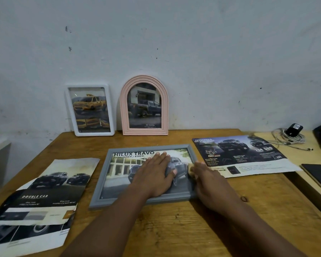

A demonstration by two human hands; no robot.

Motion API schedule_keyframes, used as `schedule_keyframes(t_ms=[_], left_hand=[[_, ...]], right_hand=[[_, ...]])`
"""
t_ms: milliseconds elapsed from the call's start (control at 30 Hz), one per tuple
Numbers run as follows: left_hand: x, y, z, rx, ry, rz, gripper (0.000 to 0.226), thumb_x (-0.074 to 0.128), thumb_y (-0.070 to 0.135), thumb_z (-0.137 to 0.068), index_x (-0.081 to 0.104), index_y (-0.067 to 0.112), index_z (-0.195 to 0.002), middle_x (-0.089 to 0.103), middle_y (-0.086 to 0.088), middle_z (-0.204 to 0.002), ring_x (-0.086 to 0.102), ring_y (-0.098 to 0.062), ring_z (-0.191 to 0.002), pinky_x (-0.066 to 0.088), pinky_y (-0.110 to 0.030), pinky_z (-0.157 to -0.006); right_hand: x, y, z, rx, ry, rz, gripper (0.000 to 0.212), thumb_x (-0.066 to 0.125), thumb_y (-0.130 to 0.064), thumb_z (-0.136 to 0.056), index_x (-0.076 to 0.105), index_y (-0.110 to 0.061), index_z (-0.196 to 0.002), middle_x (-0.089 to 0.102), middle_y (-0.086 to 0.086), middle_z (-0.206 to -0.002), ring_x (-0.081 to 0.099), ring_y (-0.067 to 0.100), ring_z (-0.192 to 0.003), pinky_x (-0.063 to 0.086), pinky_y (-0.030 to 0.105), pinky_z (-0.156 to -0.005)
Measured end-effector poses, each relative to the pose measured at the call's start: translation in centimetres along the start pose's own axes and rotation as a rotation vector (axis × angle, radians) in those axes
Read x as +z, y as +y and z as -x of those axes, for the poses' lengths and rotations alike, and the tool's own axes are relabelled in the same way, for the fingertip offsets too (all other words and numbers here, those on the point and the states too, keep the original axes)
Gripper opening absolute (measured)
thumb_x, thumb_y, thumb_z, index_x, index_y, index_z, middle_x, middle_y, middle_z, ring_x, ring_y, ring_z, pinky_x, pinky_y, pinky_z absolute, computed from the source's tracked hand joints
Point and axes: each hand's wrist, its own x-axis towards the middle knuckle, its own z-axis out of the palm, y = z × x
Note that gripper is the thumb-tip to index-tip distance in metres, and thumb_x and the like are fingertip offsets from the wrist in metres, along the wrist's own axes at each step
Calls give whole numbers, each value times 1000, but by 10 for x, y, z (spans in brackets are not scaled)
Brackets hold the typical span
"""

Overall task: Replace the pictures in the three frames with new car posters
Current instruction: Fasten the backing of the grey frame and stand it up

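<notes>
The left hand (154, 175) is laid flat, fingers straight, on the Hilux truck poster (122, 164) in the grey frame (100, 182), which is lying on the wooden table (174, 229). At the frame's right edge, a small pale thing (192, 171) is pinched by the curled fingers of the right hand (209, 182); what it is cannot be told.

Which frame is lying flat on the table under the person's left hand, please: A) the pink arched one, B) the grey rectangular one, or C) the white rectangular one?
B: the grey frame lies flat on the table with the left hand spread open on its poster, while the white frame and the pink arched frame stand leaning against the wall.
</notes>
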Motion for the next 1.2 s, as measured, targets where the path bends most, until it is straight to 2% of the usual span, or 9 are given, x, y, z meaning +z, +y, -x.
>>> schedule_keyframes(t_ms=[333,500,600,667,767,833,933,1067,1200], left_hand=[[-1,2,-1,-25,43,98,62,24,53,-107,17,26,-162,13,5,-170,6,-12,-156,5,-37,-127],[-10,0,-5,-178,88,591,57,30,52,-106,24,37,-160,24,7,-167,23,-20,-153,18,-46,-124],[-29,-6,-6,-262,129,979,62,40,67,-91,48,37,-145,43,2,-159,40,-21,-143,28,-46,-119],[-44,-9,2,-274,222,1045,44,41,64,-96,57,36,-125,58,0,-144,49,-17,-130,33,-39,-107],[-54,-12,27,-260,354,857,47,42,58,-101,59,29,-134,58,3,-142,51,-16,-128,41,-40,-103],[-50,-7,56,-180,330,733,54,49,59,-98,51,35,-145,53,9,-147,49,-14,-133,44,-42,-108],[-23,15,99,12,167,355,63,47,60,-99,32,38,-156,32,12,-162,27,-10,-149,30,-43,-121],[-1,26,112,136,109,-40,61,30,56,-106,21,31,-162,16,7,-169,5,-10,-156,-2,-35,-126],[-12,0,122,9,51,-100,58,20,47,-109,5,31,-163,3,7,-171,-5,-11,-156,-3,-35,-125]], right_hand=[[40,-36,64,-61,164,-8,71,71,-6,-82,46,-17,-147,36,2,-158,27,23,-149,9,39,-119],[38,-84,56,-220,39,-128,61,40,-17,-96,30,-11,-156,26,7,-163,10,18,-154,-21,24,-112],[31,-95,52,-293,-14,-274,49,34,-18,-104,33,-15,-154,25,0,-164,7,9,-152,-10,23,-119],[18,-92,49,-251,24,-443,42,36,-19,-106,43,-22,-148,39,-9,-153,24,1,-144,17,27,-122],[8,-70,31,-107,242,-519,34,40,-23,-106,54,-26,-137,49,-18,-128,41,-6,-117,35,7,-93],[16,-49,13,-34,347,-431,37,37,-32,-106,54,-20,-136,55,-6,-135,46,8,-126,40,22,-103],[36,-29,-4,45,229,-143,57,19,-45,-103,41,-16,-147,39,8,-156,22,24,-151,20,50,-122],[47,-24,-9,58,147,102,80,-7,-53,-91,23,-17,-156,16,6,-166,-5,23,-155,-2,50,-123],[48,-22,-9,50,88,198,85,-12,-54,-85,17,-18,-157,11,7,-167,-9,26,-154,-5,53,-121]])
